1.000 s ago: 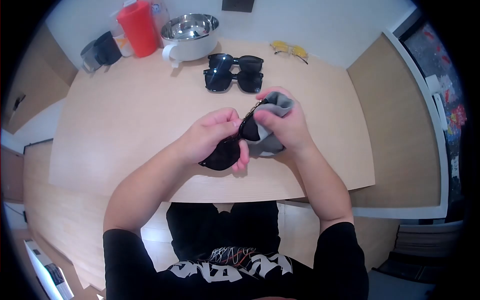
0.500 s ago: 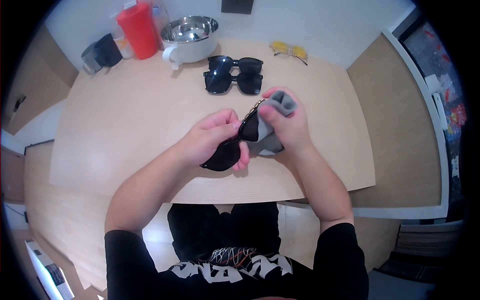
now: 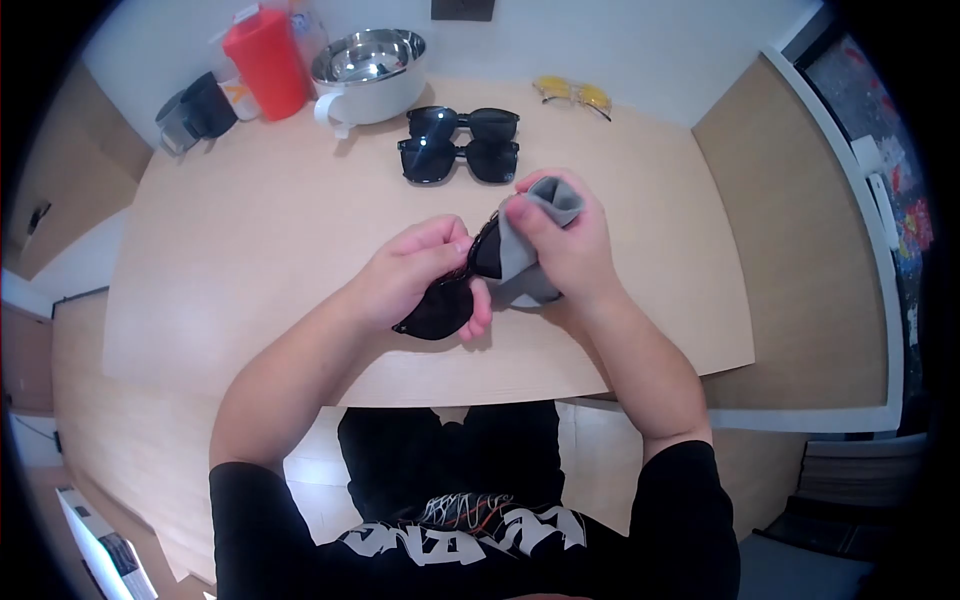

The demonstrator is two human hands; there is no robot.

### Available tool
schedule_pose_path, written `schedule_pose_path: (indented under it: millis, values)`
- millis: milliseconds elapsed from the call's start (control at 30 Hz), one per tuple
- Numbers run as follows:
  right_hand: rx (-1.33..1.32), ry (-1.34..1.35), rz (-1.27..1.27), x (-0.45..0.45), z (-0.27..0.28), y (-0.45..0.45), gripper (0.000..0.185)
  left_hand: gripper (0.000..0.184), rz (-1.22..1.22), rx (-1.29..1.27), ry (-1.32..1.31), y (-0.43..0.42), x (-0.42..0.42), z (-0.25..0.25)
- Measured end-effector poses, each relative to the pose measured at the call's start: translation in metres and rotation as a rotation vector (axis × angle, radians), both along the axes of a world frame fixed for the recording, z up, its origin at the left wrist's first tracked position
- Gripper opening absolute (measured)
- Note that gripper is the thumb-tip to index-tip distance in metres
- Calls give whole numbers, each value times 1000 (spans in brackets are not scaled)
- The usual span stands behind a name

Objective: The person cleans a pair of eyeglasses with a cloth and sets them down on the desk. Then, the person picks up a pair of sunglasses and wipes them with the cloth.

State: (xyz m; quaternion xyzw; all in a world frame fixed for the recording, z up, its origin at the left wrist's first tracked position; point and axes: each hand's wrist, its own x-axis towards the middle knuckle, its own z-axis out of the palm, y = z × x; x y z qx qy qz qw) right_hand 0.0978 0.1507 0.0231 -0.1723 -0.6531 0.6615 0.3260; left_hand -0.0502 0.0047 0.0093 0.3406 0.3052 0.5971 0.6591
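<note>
My left hand [image 3: 415,268] is closed on the middle of a pair of dark sunglasses [image 3: 435,308], held tilted above the front part of the table. One dark lens hangs below this hand. My right hand [image 3: 570,240] pinches a grey cloth [image 3: 517,248] folded around the other lens, covering its outer part. The cloth's lower end hangs beneath my right hand. Beyond my hands, two more pairs of black sunglasses, a rear pair [image 3: 490,124] and a nearer pair [image 3: 488,162], lie close together on the table [image 3: 240,240].
Along the wall stand a white handled pot with a steel inside [image 3: 375,95], a red container [image 3: 268,65], a dark mug [image 3: 208,106] and a grey mug [image 3: 175,125]. Yellow-lensed glasses [image 3: 572,93] lie at the back right. A wooden panel [image 3: 800,230] borders the right side.
The grey cloth has shifted along the lens in my right hand and now covers more of it. My left hand keeps its hold on the sunglasses. The view has shifted slightly.
</note>
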Motion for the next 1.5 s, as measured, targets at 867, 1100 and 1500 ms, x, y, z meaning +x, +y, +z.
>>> schedule_pose_path:
  millis: [867,1100,1500]
  values:
    - [104,-130,183,-2,-2,-14,70,15,120,-105,58,0,0,9]
    - [83,-97,40,-3,-7,1,64,15,137,-63,6,-1,2,10]
    - [36,-88,161,-3,-10,-10,71,13,217,-63,51,-1,-2,8]
